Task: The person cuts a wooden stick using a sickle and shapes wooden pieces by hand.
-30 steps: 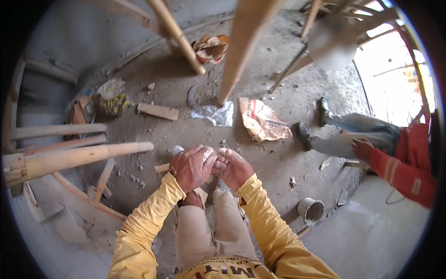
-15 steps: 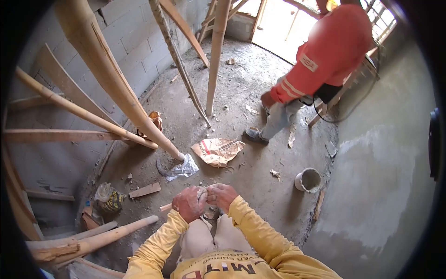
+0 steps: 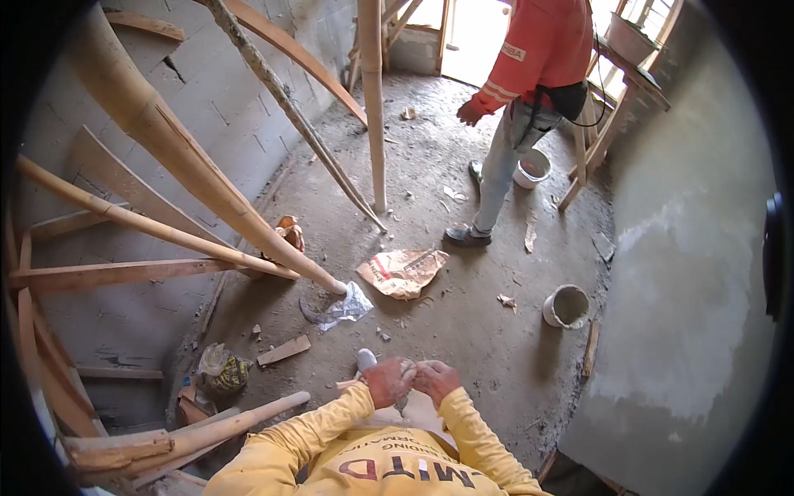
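Observation:
My left hand (image 3: 389,382) and my right hand (image 3: 436,382) are close together in front of my body, both with curled fingers. A short pale wooden stick (image 3: 347,384) pokes out on the far side of my left hand, which is closed on it. The fingers of my right hand are pinched together, and what lies between them is too small to make out. Below the hands are my legs and the front of my yellow shirt (image 3: 389,463). Beyond them, a torn paper cement bag (image 3: 404,273) lies on the floor, with a crumpled silvery wrapper (image 3: 351,306) nearer.
Bamboo poles (image 3: 190,157) and planks lean along the block wall on the left. A bucket (image 3: 566,307) stands near the plastered right wall (image 3: 678,347). Further off, a person in red (image 3: 538,58) stands beside another bucket (image 3: 532,169). A filled plastic bag (image 3: 225,369) sits at left.
The view has shifted, and both hands stay together with the stick still in the left. The person in red has straightened up, and a bucket behind them now shows.

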Motion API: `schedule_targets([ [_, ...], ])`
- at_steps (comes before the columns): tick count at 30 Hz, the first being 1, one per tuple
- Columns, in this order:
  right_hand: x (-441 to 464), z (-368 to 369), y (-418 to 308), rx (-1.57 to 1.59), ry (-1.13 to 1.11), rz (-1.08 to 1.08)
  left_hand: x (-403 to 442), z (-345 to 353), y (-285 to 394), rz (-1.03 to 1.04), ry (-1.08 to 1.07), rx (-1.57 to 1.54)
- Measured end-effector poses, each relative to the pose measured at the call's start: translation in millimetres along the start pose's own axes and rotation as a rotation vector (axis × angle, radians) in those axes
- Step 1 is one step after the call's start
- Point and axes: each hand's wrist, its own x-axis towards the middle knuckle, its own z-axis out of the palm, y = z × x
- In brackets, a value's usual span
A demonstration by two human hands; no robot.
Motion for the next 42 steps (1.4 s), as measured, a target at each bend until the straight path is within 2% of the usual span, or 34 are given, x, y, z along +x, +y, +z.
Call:
schedule_targets([
  [2,-17.4,-16.4,-14.7,-0.134,0.112,-0.051,11.4,17.0,13.6,0.126,-0.140,-0.123],
  [8,-44.3,-91.4,-35.4,-0.173,0.133,-0.062,41.8,48.4,90.3,-0.040,-0.294,-0.059],
  [11,-48.0,-121.1,-38.4,-0.166,0.077,-0.055,50.0,84.0,90.2,0.029,-0.284,-0.037],
  [13,-44.8,-135.5,-38.0,-0.044,0.099,0.088,52.2,85.2,100.4,-0.032,-0.322,-0.048],
  [14,-42.3,-137.7,-39.5,-0.071,0.053,0.097,50.5,88.5,104.4,-0.088,-0.297,-0.030],
  [16,-45.0,-144.6,-51.1,0.103,-0.024,0.136,56.1,84.0,114.8,-0.154,-0.254,-0.020],
  [18,-40.0,-144.0,-65.6,0.018,-0.004,0.145,63.5,71.0,127.2,-0.146,-0.256,-0.075],
  [22,-3.5,-143.7,-92.2,-0.141,0.015,0.141,89.2,86.9,102.2,-0.185,-0.204,-0.091],
  [24,18.9,-143.3,-111.8,-0.181,-0.013,0.134,111.1,84.6,96.0,-0.327,-0.177,-0.143],
  [25,29.6,-139.0,-125.9,-0.215,-0.015,0.103,123.1,87.1,87.3,-0.333,-0.166,-0.151],
  [27,52.9,-132.0,-156.6,-0.263,-0.022,0.074,152.5,90.0,65.6,-0.209,-0.027,-0.284],
  [29,77.9,-127.7,-191.8,-0.430,-0.037,0.023,189.2,72.7,61.5,-0.168,-0.003,-0.319],
  [31,109.4,-129.7,-228.8,-0.428,-0.050,0.022,236.0,46.9,57.3,-0.125,0.013,-0.350],
  [33,124.2,-129.8,-255.8,-0.410,-0.039,0.043,270.8,21.1,61.9,-0.170,-0.152,-0.341],
  [36,154.7,-100.7,-326.7,-0.515,-0.018,0.057,330.7,-20.2,55.3,-0.159,-0.170,-0.372],
  [39,198.4,-90.9,-365.9,-0.516,-0.020,0.026,382.2,-52.3,47.0,-0.219,-0.265,-0.371],
  [41,225.9,-83.7,-395.1,-0.520,-0.012,0.028,410.7,-67.1,42.7,-0.175,-0.035,-0.456],
  [42,236.0,-76.8,-413.1,-0.538,-0.010,0.037,423.5,-53.6,25.2,-0.170,-0.048,-0.482],
])
